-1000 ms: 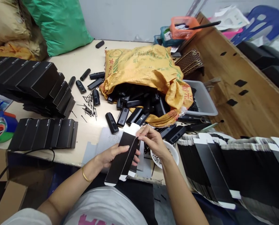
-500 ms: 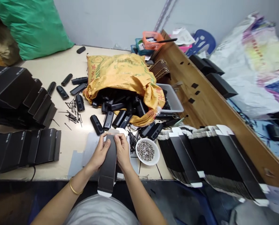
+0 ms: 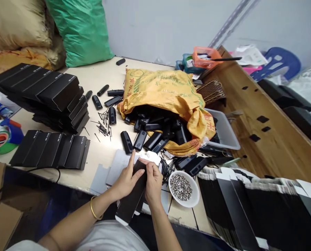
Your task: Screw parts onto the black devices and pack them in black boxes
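A slim black cardboard box [image 3: 131,198] with white inner flaps slants in front of my body at the table's edge. My left hand [image 3: 128,179] grips its left side, thumb across the front panel and index finger stretched up past the top. My right hand [image 3: 153,179] is closed on the upper right edge, near the white flaps [image 3: 150,157]. Beyond my fingertips lie black plastic devices with rounded ends [image 3: 139,140]. A white bowl of small metal parts [image 3: 181,187] stands to the right of my right hand. Grey sheets [image 3: 116,172] lie under my hands.
Finished-looking black boxes [image 3: 77,151] are stacked at left. Flat black cartons [image 3: 223,205] stand in rows at right, beside a wooden board [image 3: 239,115]. A yellow woven sack [image 3: 163,87] spills black devices. Thin black screws or pins [image 3: 103,125] lie loose. A tape roll [image 3: 4,139] sits far left.
The view has swung left, so things appear further right. My left index finger has straightened upward, and the box now shows opened sides below my hands. Both hands stay on it.
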Motion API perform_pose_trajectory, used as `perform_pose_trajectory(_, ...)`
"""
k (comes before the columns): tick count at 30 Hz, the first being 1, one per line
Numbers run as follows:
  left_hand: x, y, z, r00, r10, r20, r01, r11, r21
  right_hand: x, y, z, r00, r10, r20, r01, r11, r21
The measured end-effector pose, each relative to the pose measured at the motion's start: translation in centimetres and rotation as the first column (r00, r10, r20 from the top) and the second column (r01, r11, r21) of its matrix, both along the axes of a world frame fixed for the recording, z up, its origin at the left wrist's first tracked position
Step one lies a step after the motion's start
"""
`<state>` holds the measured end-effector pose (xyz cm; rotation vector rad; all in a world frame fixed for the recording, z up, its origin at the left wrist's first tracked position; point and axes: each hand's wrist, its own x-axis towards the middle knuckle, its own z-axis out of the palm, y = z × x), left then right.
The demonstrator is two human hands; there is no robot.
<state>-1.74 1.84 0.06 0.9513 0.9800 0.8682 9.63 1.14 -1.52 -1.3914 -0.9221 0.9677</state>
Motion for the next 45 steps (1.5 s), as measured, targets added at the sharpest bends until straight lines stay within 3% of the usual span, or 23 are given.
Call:
perform_pose_trajectory(3,-1.2,0.5,-0.7,0.991,0.07,0.111,-0.06,0.994,-0.092,-0.1,-1.0,-0.3,0.997,0.039,0.061,-0.04,0.999,0.009)
perform_pose_trajectory(5,-2.3,0.4,-0.9,0.985,0.049,0.165,-0.032,0.994,-0.103,0.0,-0.8,-0.6,1.0,-0.008,0.007,0.008,1.0,-0.015)
perform_pose_trajectory(8,-4.2,0.0,-0.6,0.99,-0.092,0.107,0.078,0.989,0.129,-0.6,1.2,-1.1,0.992,-0.11,-0.066,0.108,0.994,-0.023)
perform_pose_trajectory(9,-4.7,0.0,-0.4,0.996,-0.076,0.051,0.061,0.968,0.243,-1.2,2.2,-1.2,0.997,-0.066,-0.027,0.066,0.998,-0.013)
perform_pose_trajectory(11,-5.7,0.3,0.1,0.995,0.098,-0.03,-0.077,0.911,0.405,-2.8,4.4,-1.5,0.977,0.1,0.189,-0.103,0.995,0.007)
perform_pose_trajectory(13,-6.6,1.0,0.5,0.947,0.307,-0.096,-0.245,0.882,0.402,-4.2,6.7,-1.9,0.844,0.183,0.504,-0.205,0.979,-0.012)
perform_pose_trajectory(15,-7.4,2.1,0.7,0.873,0.402,-0.277,-0.307,0.893,0.33,-4.7,8.9,-2.3,0.652,0.172,0.738,-0.201,0.978,-0.05)
perform_pose_trajectory(17,-8.3,3.0,0.6,0.789,0.358,-0.499,-0.241,0.928,0.286,-3.7,10.5,-2.4,0.545,0.205,0.813,-0.21,0.972,-0.104)
perform_pose_trajectory(18,-8.7,3.3,0.5,0.747,0.32,-0.583,-0.186,0.942,0.28,-2.6,10.9,-2.2,0.555,0.236,0.797,-0.234,0.964,-0.123)
perform_pose_trajectory(21,-9.2,4.0,-0.1,0.682,0.273,-0.678,-0.08,0.95,0.302,1.6,10.3,-0.1,0.74,0.278,0.612,-0.306,0.95,-0.062)
perform_pose_trajectory(22,-9.0,4.1,-0.3,0.685,0.271,-0.677,-0.056,0.945,0.321,2.8,9.5,1.0,0.783,0.296,0.547,-0.341,0.94,-0.022)
perform_pose_trajectory(23,-8.7,4.1,-0.3,0.697,0.255,-0.671,-0.013,0.939,0.344,3.7,8.6,2.3,0.775,0.351,0.526,-0.406,0.914,-0.011)
perform_pose_trajectory(26,-7.0,3.8,-0.1,0.723,0.141,-0.676,0.221,0.88,0.42,4.0,5.4,5.8,0.564,0.579,0.588,-0.652,0.75,-0.114)
perform_pose_trajectory(28,-5.9,3.4,0.1,0.735,0.075,-0.674,0.335,0.824,0.457,3.5,4.2,7.0,0.544,0.604,0.583,-0.686,0.72,-0.105)
perform_pose_trajectory(30,-5.3,3.0,0.2,0.768,0.043,-0.638,0.361,0.795,0.488,3.8,4.0,6.9,0.596,0.579,0.557,-0.63,0.767,-0.123)
perform_pose_trajectory(32,-5.2,2.8,0.0,0.805,0.045,-0.592,0.323,0.803,0.5,5.3,4.5,5.7,0.574,0.531,0.623,-0.438,0.842,-0.313)
perform_pose_trajectory(33,-5.2,2.7,-0.3,0.813,0.062,-0.579,0.29,0.819,0.495,6.4,4.9,4.8,0.507,0.522,0.686,-0.277,0.852,-0.444)
perform_pose_trajectory(35,-5.0,2.8,-0.8,0.815,0.114,-0.569,0.21,0.856,0.473,8.6,5.4,2.8,0.312,0.579,0.754,0.046,0.783,-0.62)
perform_pose_trajectory(36,-4.7,2.8,-1.0,0.812,0.139,-0.567,0.176,0.867,0.466,9.4,5.6,1.9,0.257,0.61,0.749,0.117,0.75,-0.651)
perform_pose_trajectory(38,-3.8,3.0,-1.3,0.811,0.173,-0.559,0.141,0.869,0.474,10.5,5.6,0.3,0.22,0.642,0.734,0.142,0.723,-0.676)
perform_pose_trajectory(40,-2.8,3.1,-1.3,0.816,0.182,-0.549,0.142,0.858,0.494,11.0,5.5,-0.8,0.221,0.639,0.736,0.121,0.731,-0.671)
perform_pose_trajectory(45,-0.9,3.0,-1.0,0.822,0.167,-0.545,0.177,0.834,0.523,11.5,5.3,-1.9,0.277,0.608,0.744,0.112,0.748,-0.654)
